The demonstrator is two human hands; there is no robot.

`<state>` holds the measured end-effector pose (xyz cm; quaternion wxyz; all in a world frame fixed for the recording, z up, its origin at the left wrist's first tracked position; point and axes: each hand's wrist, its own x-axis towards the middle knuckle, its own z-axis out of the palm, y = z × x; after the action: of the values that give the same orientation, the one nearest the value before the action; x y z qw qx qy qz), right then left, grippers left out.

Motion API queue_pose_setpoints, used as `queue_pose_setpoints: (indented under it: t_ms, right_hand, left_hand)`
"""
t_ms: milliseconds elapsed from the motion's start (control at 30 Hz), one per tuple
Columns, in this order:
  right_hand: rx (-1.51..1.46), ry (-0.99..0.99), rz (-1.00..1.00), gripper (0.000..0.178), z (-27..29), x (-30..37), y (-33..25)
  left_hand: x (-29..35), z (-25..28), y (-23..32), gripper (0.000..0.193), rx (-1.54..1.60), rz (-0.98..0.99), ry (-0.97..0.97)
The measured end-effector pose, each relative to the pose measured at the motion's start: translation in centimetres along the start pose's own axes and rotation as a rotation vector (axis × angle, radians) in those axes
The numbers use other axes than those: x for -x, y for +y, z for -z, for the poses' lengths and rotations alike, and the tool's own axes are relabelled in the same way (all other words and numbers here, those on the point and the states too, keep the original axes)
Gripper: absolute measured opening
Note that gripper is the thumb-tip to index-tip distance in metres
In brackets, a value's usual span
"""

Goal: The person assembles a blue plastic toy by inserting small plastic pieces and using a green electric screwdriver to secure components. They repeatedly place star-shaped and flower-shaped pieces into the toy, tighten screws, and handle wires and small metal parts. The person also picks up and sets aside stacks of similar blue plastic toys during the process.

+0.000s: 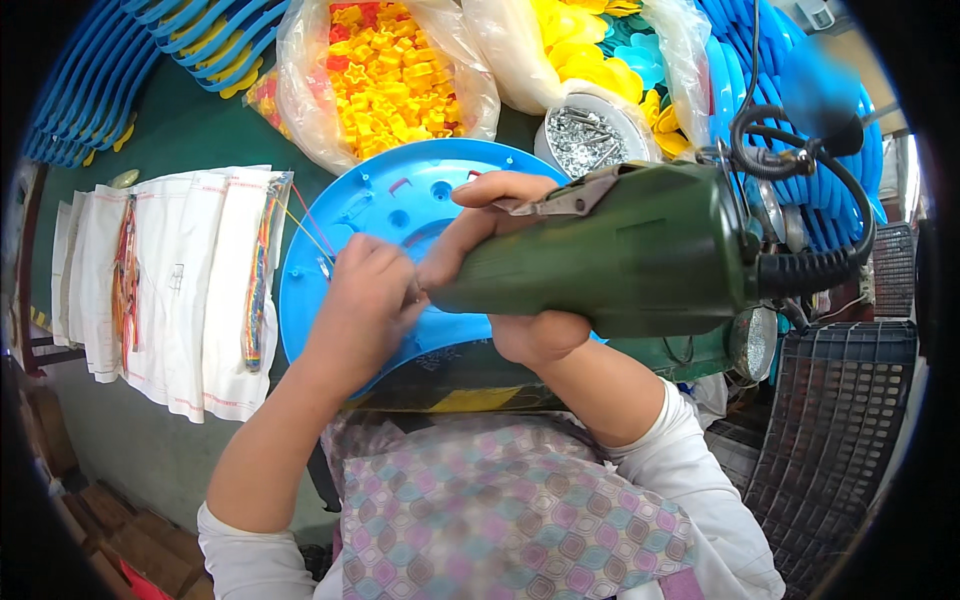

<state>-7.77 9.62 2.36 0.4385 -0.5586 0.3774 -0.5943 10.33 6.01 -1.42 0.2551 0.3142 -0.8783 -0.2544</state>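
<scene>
A dark green power screwdriver (610,250) lies in my right hand (515,225), whose fingers wrap round its body from above and below. Its narrow end points left, toward my left hand (370,300). That left hand is closed in a pinch over a round blue plastic panel (420,165), right at the tool's tip; what sits between the fingers is hidden. Thin red and yellow cords (310,225) run from the left to the panel beside my left knuckles, with a small metallic piece at their end. The panel has holes and small raised posts.
White cloth sheets with bundles of coloured cords (257,290) hang at the left. Behind the panel are a bag of yellow and red star pieces (405,85), a tub of screws (585,140) and yellow flower-shaped parts (580,60). Stacked blue parts (90,80) and a dark crate (835,410) flank me.
</scene>
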Motion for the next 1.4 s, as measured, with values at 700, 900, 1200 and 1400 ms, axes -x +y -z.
queue_pose_setpoints:
  t_ms: [700,900,1200,1400]
  right_hand:
    - [-0.291,0.074,0.075,0.121,2.1,3.3,-3.3]
    - [-0.103,-0.11,0.24,0.096,2.2,9.0,-1.7]
    - [-0.089,-0.091,0.029,0.095,1.6,8.7,-1.5]
    - [-0.026,-0.119,0.125,0.094,2.0,9.1,-0.1]
  left_hand:
    - [1.1,1.5,2.2,0.026,-0.041,-0.068,0.051]
    - [4.5,-0.5,4.2,0.01,-0.152,-0.284,-0.035]
    - [3.5,-2.0,3.3,0.011,-0.338,-0.293,0.083]
    - [4.4,-1.4,4.9,0.009,-0.374,-0.265,0.12]
